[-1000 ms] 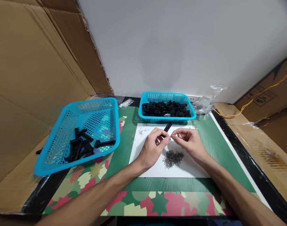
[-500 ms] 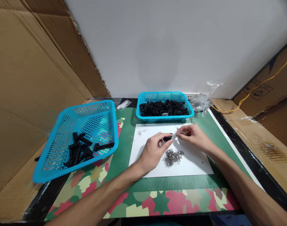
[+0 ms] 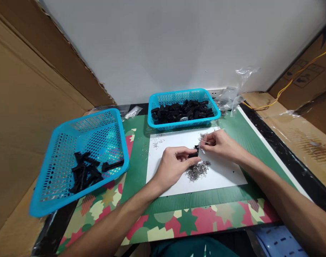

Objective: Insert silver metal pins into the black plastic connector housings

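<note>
Angular black piece in left hand's pinch

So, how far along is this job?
The left basket or rear basket may hold finished black pieces; which is unclear. In hand: a black part in the left hand, something thin in the right hand. Remaining: apparently the heap of metal bits on paper.

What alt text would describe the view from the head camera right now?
Left hand pinches a small black part over white paper; right hand holds a thin metal piece beside it. A pile of tiny metal pieces lies below, with two blue baskets of black parts beyond and to the left.
</note>
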{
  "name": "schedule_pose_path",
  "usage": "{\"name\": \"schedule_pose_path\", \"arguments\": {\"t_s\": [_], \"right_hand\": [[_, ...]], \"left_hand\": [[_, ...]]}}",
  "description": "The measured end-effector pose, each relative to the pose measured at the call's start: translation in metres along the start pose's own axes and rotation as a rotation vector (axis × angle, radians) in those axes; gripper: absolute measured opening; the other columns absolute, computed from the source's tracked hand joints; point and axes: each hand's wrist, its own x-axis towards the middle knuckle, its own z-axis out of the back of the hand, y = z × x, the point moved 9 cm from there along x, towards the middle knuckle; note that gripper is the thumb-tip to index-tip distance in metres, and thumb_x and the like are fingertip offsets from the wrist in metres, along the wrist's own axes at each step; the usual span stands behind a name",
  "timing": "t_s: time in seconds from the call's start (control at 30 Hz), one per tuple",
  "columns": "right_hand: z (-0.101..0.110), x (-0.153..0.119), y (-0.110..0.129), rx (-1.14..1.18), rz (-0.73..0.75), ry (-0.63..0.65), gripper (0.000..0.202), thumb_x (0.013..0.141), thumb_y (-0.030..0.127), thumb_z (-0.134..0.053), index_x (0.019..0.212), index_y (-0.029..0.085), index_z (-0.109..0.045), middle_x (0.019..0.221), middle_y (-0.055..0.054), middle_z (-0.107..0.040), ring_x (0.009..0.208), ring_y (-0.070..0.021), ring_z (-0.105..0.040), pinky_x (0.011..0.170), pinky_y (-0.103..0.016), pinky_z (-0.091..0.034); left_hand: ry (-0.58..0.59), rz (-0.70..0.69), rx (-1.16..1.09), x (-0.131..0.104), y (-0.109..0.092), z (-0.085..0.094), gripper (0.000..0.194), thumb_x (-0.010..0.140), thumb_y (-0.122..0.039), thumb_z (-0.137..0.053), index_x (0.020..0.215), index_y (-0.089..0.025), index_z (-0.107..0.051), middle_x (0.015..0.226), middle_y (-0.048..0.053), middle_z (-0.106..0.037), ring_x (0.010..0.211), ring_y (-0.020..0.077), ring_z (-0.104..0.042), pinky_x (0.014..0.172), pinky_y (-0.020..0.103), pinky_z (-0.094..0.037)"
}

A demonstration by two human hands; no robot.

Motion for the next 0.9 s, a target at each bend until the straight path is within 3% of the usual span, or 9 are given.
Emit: {"name": "schedule_pose_path", "arguments": {"t_s": [0.1, 0.47, 0.63, 0.9], "right_hand": [[0.000, 0.000, 0.001, -0.023, 0.002, -0.007, 0.015, 0.080, 0.017, -0.063, 0.071, 0.014, -0.075, 0.056, 0.001, -0.057, 0.054, -0.0106, -0.041, 0.051, -0.027, -0.028], [0.003, -0.004, 0.010, -0.129, 0.052, -0.096, 0.013, 0.083, 0.018, -0.065, 0.078, 0.014, -0.077, 0.056, 0.001, -0.058, 0.053, -0.0109, -0.044, 0.054, -0.028, -0.031], [0.001, -0.005, 0.016, -0.187, 0.071, -0.093, 0.015, 0.088, 0.019, -0.064, 0.085, 0.013, -0.077, 0.066, -0.003, -0.068, 0.058, -0.0124, -0.052, 0.057, -0.028, -0.035], [-0.001, -0.003, 0.014, -0.220, 0.071, -0.123, 0.011, 0.089, 0.018, -0.067, 0.087, 0.014, -0.077, 0.068, -0.003, -0.069, 0.060, -0.0131, -0.054, 0.060, -0.030, -0.036]], "left_hand": [[0.000, 0.016, 0.013, -0.001, -0.001, 0.000, 0.034, 0.078, -0.041, -0.089, 0.101, -0.016, -0.086, 0.075, 0.006, -0.076, 0.062, 0.0147, -0.057, 0.057, 0.028, -0.039], [-0.011, 0.025, -0.030, -0.001, -0.001, 0.000, 0.034, 0.081, -0.039, -0.088, 0.104, -0.014, -0.085, 0.087, 0.011, -0.082, 0.074, 0.0223, -0.074, 0.066, 0.032, -0.056], [-0.016, 0.025, -0.034, -0.001, -0.005, 0.000, 0.033, 0.082, -0.037, -0.087, 0.103, -0.012, -0.084, 0.083, 0.011, -0.082, 0.072, 0.0214, -0.074, 0.063, 0.029, -0.055], [-0.049, 0.015, -0.005, 0.000, -0.006, 0.004, 0.033, 0.086, -0.042, -0.082, 0.101, -0.013, -0.081, 0.075, 0.007, -0.078, 0.066, 0.0185, -0.071, 0.056, 0.026, -0.050]]}}
